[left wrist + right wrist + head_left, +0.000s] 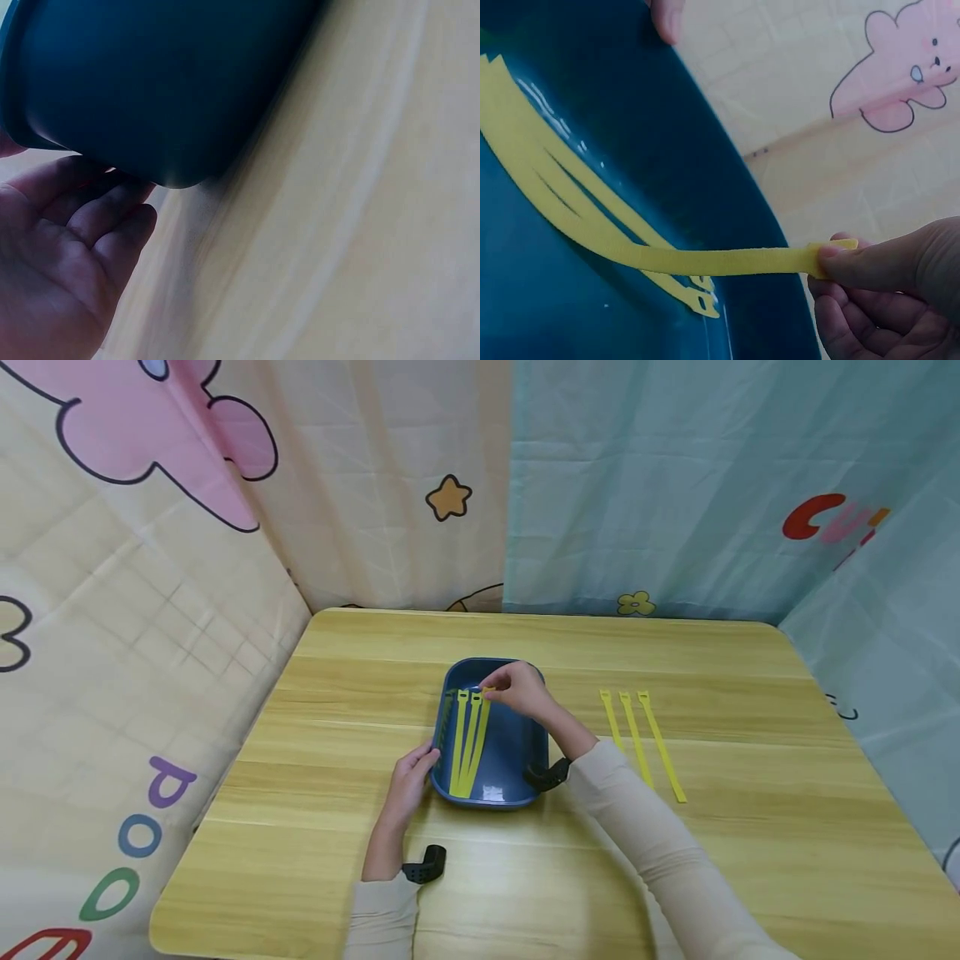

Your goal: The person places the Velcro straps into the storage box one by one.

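A blue tray [512,747] stands on the table, with yellow hook-and-loop cable ties [459,739] lying lengthwise along its left side. My right hand [520,687] pinches the slotted head of one yellow cable tie [727,261] between thumb and fingers, above the tray's far part. The rest of that tie slopes down onto the others. At the tray's left wall, my left hand [411,770] holds the rim, thumb on top; in the left wrist view its fingers [112,210] touch the outer wall.
Three more yellow cable ties [663,752] lie side by side on the wooden table [750,843], right of the tray. Printed curtains [390,485] hang behind and beside the table. Each wrist wears a black camera mount [425,865].
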Motion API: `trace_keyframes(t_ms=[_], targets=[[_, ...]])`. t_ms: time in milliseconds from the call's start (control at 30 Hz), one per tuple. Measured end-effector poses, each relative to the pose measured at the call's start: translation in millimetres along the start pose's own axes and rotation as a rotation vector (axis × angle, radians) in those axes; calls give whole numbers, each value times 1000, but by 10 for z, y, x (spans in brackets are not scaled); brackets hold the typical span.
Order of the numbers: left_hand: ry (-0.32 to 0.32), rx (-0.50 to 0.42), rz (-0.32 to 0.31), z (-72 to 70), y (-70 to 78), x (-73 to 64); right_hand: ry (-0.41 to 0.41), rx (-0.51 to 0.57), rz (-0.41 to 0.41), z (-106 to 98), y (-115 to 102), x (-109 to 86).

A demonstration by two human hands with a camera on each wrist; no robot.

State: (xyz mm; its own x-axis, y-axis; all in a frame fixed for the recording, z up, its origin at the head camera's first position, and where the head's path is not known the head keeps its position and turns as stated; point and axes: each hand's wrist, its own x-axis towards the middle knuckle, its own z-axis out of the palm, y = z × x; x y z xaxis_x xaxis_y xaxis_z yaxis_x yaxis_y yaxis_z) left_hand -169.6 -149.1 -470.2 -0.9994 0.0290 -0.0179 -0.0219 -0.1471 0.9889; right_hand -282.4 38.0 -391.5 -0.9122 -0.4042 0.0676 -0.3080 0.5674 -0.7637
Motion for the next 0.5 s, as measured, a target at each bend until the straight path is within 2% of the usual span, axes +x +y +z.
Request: trace_keyframes(t_ms=[267,500], targets=[[12,13,8,4,-4,5,0,-27,14,14,65,74],[-14,-13,1,8,14,-5,-11,-13,45,65,165,155]])
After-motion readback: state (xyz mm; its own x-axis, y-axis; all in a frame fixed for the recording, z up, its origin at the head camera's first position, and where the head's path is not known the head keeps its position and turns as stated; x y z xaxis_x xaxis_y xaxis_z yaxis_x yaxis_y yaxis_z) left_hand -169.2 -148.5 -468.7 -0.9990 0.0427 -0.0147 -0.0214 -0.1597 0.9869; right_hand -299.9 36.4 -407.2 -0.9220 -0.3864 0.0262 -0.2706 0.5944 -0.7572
